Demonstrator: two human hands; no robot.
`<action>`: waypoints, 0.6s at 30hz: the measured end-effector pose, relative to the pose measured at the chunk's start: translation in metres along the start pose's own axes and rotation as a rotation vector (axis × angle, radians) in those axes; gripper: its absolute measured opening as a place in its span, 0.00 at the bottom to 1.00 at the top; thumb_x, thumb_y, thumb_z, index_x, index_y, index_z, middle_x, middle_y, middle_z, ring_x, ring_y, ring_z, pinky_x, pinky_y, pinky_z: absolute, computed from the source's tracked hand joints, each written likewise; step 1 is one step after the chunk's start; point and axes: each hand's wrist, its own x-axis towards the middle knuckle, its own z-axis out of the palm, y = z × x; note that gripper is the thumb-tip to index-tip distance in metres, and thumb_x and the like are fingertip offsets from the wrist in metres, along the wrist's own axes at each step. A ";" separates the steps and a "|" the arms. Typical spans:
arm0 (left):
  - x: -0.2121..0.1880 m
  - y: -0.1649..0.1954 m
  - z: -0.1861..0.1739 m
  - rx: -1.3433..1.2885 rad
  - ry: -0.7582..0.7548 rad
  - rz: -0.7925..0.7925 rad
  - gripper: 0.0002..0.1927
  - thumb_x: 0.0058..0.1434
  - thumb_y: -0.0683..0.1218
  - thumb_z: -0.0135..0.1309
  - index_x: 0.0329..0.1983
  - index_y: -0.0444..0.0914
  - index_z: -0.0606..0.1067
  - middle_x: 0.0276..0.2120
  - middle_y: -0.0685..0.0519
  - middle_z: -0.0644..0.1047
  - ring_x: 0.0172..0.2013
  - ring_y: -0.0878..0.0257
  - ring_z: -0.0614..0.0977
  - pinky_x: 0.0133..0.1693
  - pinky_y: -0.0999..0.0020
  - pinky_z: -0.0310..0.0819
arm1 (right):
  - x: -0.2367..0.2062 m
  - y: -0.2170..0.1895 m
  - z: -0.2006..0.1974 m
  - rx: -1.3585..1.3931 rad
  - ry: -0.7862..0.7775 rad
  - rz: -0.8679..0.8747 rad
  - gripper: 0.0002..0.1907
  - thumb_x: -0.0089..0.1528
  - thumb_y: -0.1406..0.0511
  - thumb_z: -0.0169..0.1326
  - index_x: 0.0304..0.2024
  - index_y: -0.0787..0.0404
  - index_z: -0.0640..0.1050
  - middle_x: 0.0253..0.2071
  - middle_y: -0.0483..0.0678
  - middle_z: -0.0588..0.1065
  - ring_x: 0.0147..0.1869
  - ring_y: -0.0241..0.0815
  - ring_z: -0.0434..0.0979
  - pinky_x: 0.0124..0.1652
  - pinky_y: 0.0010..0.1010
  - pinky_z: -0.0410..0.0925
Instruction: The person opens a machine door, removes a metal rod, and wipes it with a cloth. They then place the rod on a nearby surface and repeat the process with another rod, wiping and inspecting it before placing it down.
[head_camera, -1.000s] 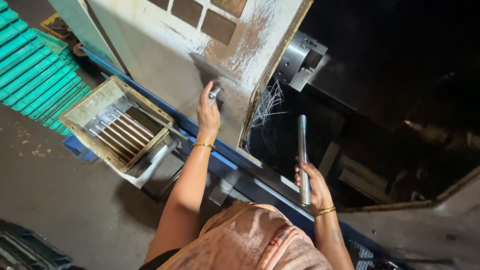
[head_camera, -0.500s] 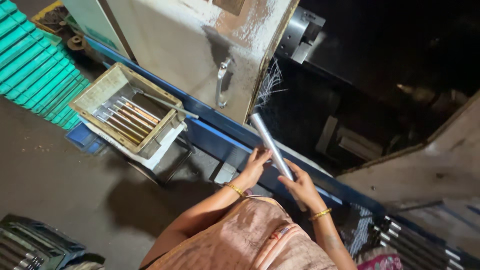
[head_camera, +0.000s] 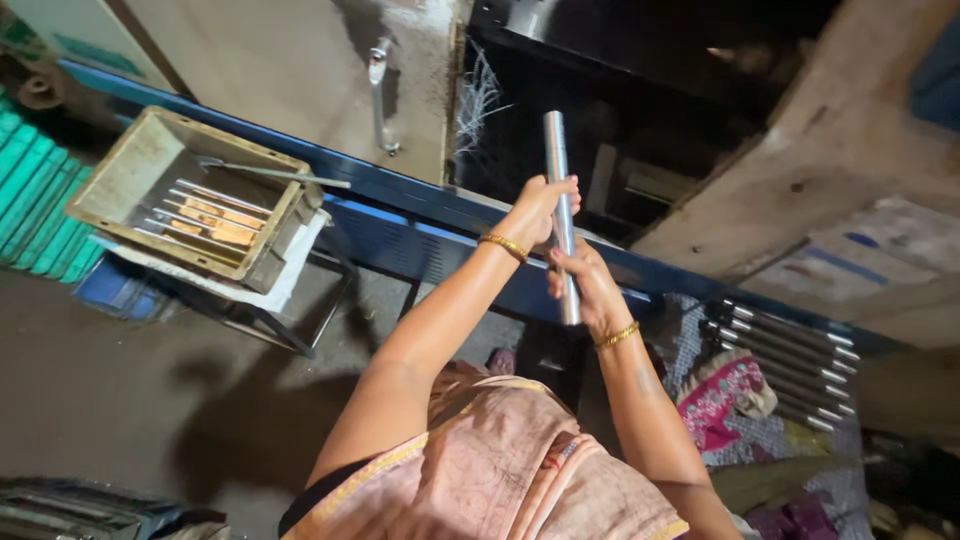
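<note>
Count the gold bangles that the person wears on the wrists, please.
2. One gold bangle sits on the left wrist, below the left hand; the other gold bangle sits on the right wrist, below the right hand. Both hands grip the long shiny metal rod.

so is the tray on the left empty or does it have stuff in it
Not empty. The beige tray holds a row of thin metal rods lying side by side on its bottom, with one longer rod resting across its rim.

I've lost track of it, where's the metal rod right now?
The metal rod stands near upright at centre, gripped by the left hand above the right hand, before the machine's dark opening.
</note>
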 end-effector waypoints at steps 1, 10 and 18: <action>-0.003 -0.001 0.008 -0.018 0.031 -0.020 0.10 0.61 0.42 0.61 0.37 0.33 0.71 0.26 0.50 0.75 0.24 0.62 0.78 0.29 0.68 0.78 | -0.008 -0.005 -0.002 -0.063 0.017 0.014 0.15 0.66 0.66 0.59 0.50 0.63 0.68 0.30 0.44 0.69 0.23 0.34 0.71 0.23 0.26 0.67; -0.054 -0.055 0.013 -0.216 0.137 0.057 0.15 0.63 0.45 0.63 0.40 0.38 0.67 0.24 0.55 0.69 0.22 0.66 0.72 0.23 0.71 0.70 | -0.104 0.015 -0.036 -0.161 0.076 0.163 0.14 0.63 0.63 0.57 0.48 0.64 0.73 0.23 0.43 0.70 0.15 0.32 0.66 0.16 0.23 0.60; -0.060 -0.114 0.095 -0.145 -0.019 0.157 0.15 0.60 0.44 0.61 0.47 0.41 0.69 0.27 0.54 0.72 0.22 0.67 0.75 0.25 0.70 0.73 | -0.164 -0.007 -0.113 -0.264 0.205 0.041 0.18 0.58 0.69 0.63 0.49 0.67 0.74 0.18 0.39 0.65 0.12 0.29 0.60 0.14 0.22 0.55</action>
